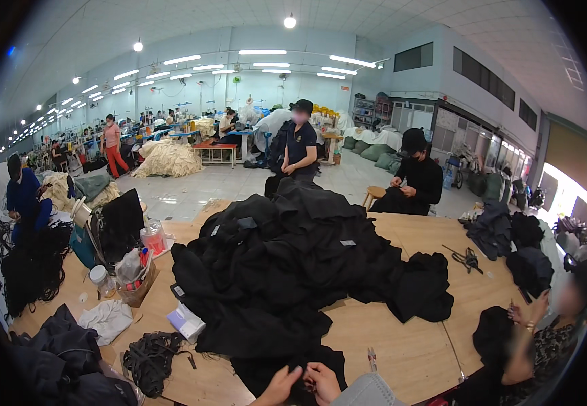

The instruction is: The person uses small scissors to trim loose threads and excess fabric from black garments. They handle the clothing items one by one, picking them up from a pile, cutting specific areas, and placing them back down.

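Tangle of thin black fabric strips (151, 362): located at 9 o'clock, clock positions being read from the person's hands. Small white-and-purple cardboard box (186, 322): at 10 o'clock, touching the large heap of black fabric garments (273, 271), which fills 12 o'clock. Left hand (281, 386): thumb lies close to the bent fingers, at the loose black cloth piece (259, 372) beneath both hands. Right hand (322, 383): fingers curled together beside the left; whether either hand pinches the cloth cannot be told. Slim metal thread snips (372, 359): between 2 and 3 o'clock on the pale wooden table (401, 345). Black-handled scissors (468, 260): at 2 o'clock.
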Motion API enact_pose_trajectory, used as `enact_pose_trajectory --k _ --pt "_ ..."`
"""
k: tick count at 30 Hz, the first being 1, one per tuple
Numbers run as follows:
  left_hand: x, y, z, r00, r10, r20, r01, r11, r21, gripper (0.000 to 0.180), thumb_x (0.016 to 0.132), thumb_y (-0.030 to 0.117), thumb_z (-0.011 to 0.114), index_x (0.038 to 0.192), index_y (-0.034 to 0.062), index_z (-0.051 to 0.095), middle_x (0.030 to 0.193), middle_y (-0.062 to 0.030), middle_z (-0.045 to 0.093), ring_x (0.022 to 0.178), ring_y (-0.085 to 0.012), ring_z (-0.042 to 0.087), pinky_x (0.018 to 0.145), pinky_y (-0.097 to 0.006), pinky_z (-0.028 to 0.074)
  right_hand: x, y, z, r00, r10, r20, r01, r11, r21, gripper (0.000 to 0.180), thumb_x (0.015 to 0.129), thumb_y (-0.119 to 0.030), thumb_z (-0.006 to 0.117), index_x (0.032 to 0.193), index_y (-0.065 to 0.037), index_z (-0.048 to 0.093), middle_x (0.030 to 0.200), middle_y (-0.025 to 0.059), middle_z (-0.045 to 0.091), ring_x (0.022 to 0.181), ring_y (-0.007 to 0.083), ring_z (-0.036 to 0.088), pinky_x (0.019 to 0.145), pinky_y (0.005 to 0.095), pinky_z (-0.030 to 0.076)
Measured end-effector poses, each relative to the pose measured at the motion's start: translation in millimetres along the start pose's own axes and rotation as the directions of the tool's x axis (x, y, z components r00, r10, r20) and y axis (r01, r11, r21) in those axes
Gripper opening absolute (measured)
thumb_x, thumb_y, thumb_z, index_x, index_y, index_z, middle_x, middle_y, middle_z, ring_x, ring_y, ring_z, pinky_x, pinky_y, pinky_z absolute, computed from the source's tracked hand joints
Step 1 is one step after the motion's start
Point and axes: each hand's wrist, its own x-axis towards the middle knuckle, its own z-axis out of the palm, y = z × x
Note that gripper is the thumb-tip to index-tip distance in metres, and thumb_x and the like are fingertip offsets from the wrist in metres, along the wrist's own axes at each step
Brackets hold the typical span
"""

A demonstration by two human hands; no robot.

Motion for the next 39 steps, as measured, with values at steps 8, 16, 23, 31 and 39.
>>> enact_pose_trajectory --k 8,16,23,31,39 --pt "-8 7 3 0.97 0.155 0.19 -0.21 0.924 0.318 0.031 0.103 0.028 0.053 0.116 -0.0005 0.057 0.107 -0.0154 0.063 0.102 -0.0278 0.059 0.089 -0.037 0.048 15 30 -30 0.959 -0.284 0.015 0.257 0.842 -0.475 0.038 0.106 -0.036 0.047 0.107 -0.002 0.064 0.082 0.0066 0.059 0.072 0.0109 0.054 0.064 0.0274 0.045" --pt "-6 31 -10 0.85 0.065 0.523 -0.335 0.833 0.44 0.045 0.1 0.026 0.056 0.132 -0.0052 0.054 0.124 -0.0273 0.064 0.117 -0.0412 0.06 0.098 -0.044 0.048 15 25 -47 0.996 0.075 0.054 -0.046 0.914 -0.403 0.048 0.103 -0.04 0.051 0.123 0.0 0.067 0.095 0.0121 0.074 0.092 0.0152 0.068 0.083 0.0263 0.051" --pt "3 5 -14 0.877 -0.001 0.48 -0.141 0.955 0.261 0.045 0.103 0.025 0.055 0.137 -0.0039 0.052 0.129 -0.0206 0.064 0.119 -0.0265 0.059 0.101 -0.036 0.046 0 -23 -24 0.951 0.293 -0.096 -0.309 0.9 -0.308 0.029 0.101 -0.026 0.059 0.095 -0.003 0.076 0.079 0.0002 0.068 0.068 0.0059 0.056 0.059 0.0219 0.041" --pt "20 18 -2 0.988 0.149 0.033 -0.142 0.978 -0.153 0.028 0.107 0.026 0.047 0.087 0.0085 0.055 0.082 0.004 0.051 0.077 -0.0063 0.045 0.07 -0.024 0.038 -2 -45 9 0.986 -0.144 0.079 0.164 0.853 -0.495 0.024 0.09 -0.012 0.074 0.104 -0.001 0.058 0.085 -0.001 0.057 0.075 0.0064 0.05 0.065 0.0234 0.044" --pt "-3 11 -11 0.965 0.223 0.139 -0.215 0.974 -0.07 0.025 0.106 0.022 0.045 0.092 0.0033 0.053 0.085 -0.0007 0.051 0.078 -0.009 0.043 0.072 -0.025 0.037 -39 -75 8 0.951 -0.073 0.3 0.277 0.631 -0.725 0.021 0.082 -0.013 0.079 0.08 -0.001 0.063 0.091 0.0046 0.056 0.082 0.0189 0.053 0.071 0.0307 0.043"
